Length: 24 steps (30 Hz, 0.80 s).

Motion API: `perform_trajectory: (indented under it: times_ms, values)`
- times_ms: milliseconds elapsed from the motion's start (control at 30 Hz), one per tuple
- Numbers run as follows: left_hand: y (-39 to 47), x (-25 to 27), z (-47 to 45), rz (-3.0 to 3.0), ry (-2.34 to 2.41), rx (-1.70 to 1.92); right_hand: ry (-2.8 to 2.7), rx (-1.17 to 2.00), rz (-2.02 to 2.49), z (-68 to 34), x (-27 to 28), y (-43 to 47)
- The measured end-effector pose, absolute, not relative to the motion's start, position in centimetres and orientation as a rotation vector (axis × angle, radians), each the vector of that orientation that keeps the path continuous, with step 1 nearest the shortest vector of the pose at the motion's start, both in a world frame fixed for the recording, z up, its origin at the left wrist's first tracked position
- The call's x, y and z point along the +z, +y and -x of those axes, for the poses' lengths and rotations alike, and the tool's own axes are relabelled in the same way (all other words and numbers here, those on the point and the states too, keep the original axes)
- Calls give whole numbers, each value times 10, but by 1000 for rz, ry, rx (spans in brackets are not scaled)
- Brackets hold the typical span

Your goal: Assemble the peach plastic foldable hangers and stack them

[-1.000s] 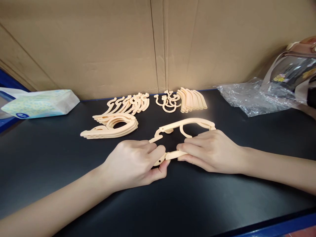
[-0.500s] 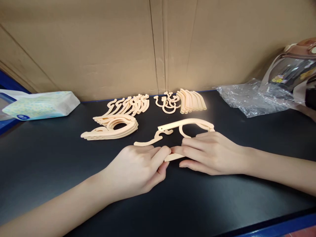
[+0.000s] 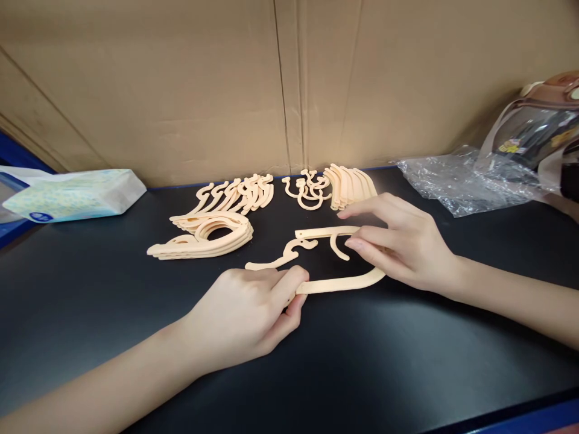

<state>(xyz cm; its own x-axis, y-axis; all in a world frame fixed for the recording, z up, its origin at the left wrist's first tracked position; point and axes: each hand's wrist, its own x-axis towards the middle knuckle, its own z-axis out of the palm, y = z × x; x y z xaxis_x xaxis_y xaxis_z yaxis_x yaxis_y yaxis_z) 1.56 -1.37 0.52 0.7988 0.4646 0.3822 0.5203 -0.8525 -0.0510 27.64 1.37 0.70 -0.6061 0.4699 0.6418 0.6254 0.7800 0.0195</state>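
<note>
A peach plastic folding hanger (image 3: 339,284), its two arms spread apart, is between my hands above the black table. My left hand (image 3: 253,310) pinches the near end of its lower arm between thumb and fingers. My right hand (image 3: 407,241) is over the right bend, its fingers apart around the upper arm (image 3: 323,232); it covers the joint there, and whether it presses on the plastic is unclear. Inside the frame shows a curved hook (image 3: 338,248). A loose wavy arm piece (image 3: 275,260) lies just beyond my left hand.
A stack of folded hangers (image 3: 203,241) lies at left. Behind it are rows of wavy pieces (image 3: 235,193), hooks (image 3: 307,191) and curved arms (image 3: 350,185). A tissue pack (image 3: 76,194) is at far left; crumpled plastic film (image 3: 465,179) and a clear bag (image 3: 534,132) are at right. Cardboard (image 3: 181,90) stands behind.
My right hand has moved up and right off the lower arm, its fingers spreading. The hanger's upper arm has come lower. My left hand keeps its grip.
</note>
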Motion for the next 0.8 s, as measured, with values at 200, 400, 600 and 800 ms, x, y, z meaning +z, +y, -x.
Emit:
perform_trajectory:
  times_ms: [200,400,600,800]
  values:
    - [-15,6,-16,2794,-733,-536,-2381,-124,902,-276,6,16]
    - [-14,5,-14,2839,-649,-553,-2382,-99,911,-275,3,17]
    - [-10,9,-13,2826,-542,-504,-2353,-26,982,-274,-3,19]
    - [-8,10,-14,2760,-579,-523,-2312,71,1070,-276,-6,22]
